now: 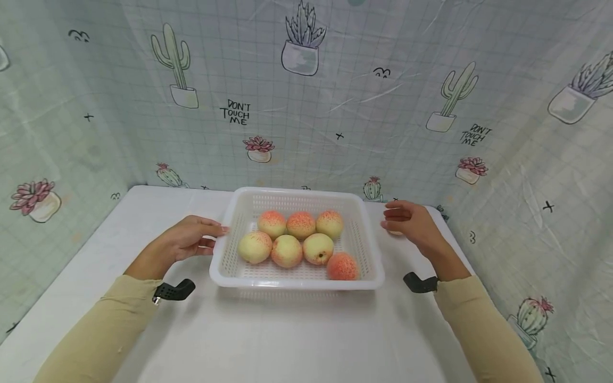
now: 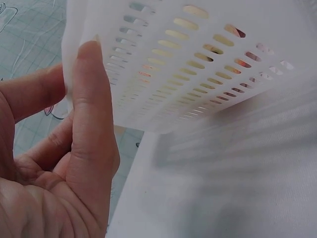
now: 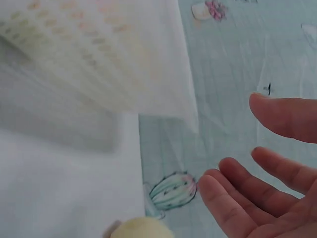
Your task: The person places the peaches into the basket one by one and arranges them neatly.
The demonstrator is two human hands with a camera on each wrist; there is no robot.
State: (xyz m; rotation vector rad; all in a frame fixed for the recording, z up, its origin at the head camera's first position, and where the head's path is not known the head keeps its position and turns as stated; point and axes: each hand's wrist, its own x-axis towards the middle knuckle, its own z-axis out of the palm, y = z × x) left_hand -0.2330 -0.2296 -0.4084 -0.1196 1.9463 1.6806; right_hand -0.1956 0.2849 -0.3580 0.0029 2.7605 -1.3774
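A white perforated plastic basket stands at the middle of the table in the head view, holding several yellow and red peaches. My left hand pinches its left rim; in the left wrist view the thumb lies along one side of the rim and a finger is behind it. On the right, my right hand is apart from the basket, fingers relaxed and holding nothing. Just below that hand lies another peach, mostly hidden by it in the head view; its pale top shows in the right wrist view.
The white table extends in front of the basket and to both sides. A curtain printed with cacti and succulents encloses the back and sides. A dark wrist mount is strapped at each sleeve cuff.
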